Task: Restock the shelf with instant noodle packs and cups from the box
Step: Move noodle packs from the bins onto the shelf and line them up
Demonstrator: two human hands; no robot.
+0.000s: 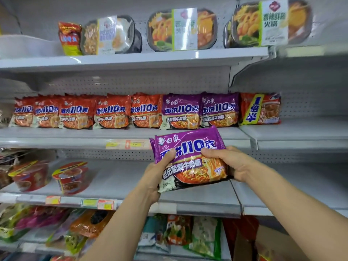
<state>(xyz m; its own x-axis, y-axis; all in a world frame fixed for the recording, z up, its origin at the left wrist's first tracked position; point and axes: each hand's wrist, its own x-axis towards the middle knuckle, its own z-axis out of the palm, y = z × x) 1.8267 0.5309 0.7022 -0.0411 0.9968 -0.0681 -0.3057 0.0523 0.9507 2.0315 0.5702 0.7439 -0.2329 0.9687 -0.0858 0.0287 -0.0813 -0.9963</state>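
Shelves of white pegboard steel carry noodle packs in rows.

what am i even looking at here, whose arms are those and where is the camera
There is just one picture, taken by a wide-angle camera worn on a person's head, looking forward and down. So the two bare arms coming up from the bottom are that person's own. No robot is involved.

They face white metal shop shelves. Both hands grip one purple plastic instant noodle pack: the left hand at its left edge, the right hand at its right edge.

On the shelf just above stands a row of similar packs: red plastic noodle packs to the left, two purple noodle packs to the right. Lower left stand red noodle cups; the top shelf holds black meal trays.
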